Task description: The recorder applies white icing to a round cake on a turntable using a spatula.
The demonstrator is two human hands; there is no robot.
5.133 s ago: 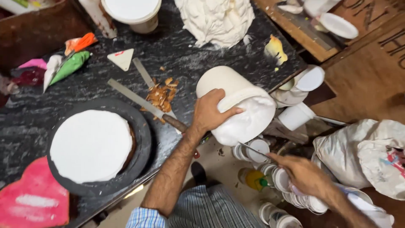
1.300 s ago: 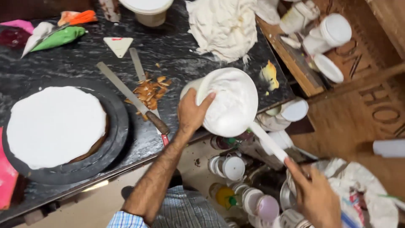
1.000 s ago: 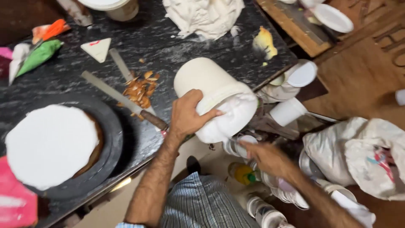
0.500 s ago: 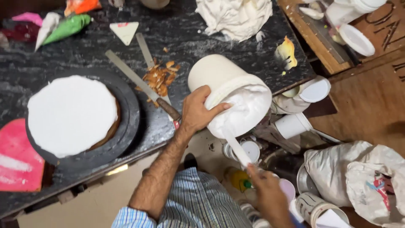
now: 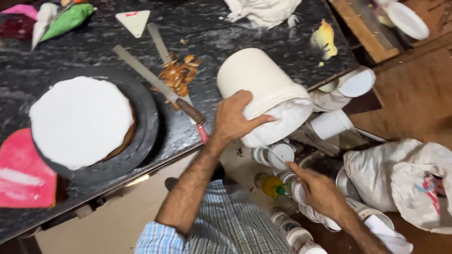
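At the edge of the black marble counter [image 5: 263, 33] your left hand [image 5: 235, 120] is wrapped around a white bucket [image 5: 263, 91], fingers clamped on its side — it lies tipped, its cream-filled mouth facing down toward you. Your right hand [image 5: 320, 188] sits lower, fingers pinched on a thin tool [image 5: 275, 155] reaching toward the bucket's rim. Left on the counter — a white-topped cake [image 5: 80, 120] on a dark turntable [image 5: 146, 127].

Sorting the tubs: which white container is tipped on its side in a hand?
The big white bucket at the counter edge, gripped by the left hand; the smaller tubs sit below.
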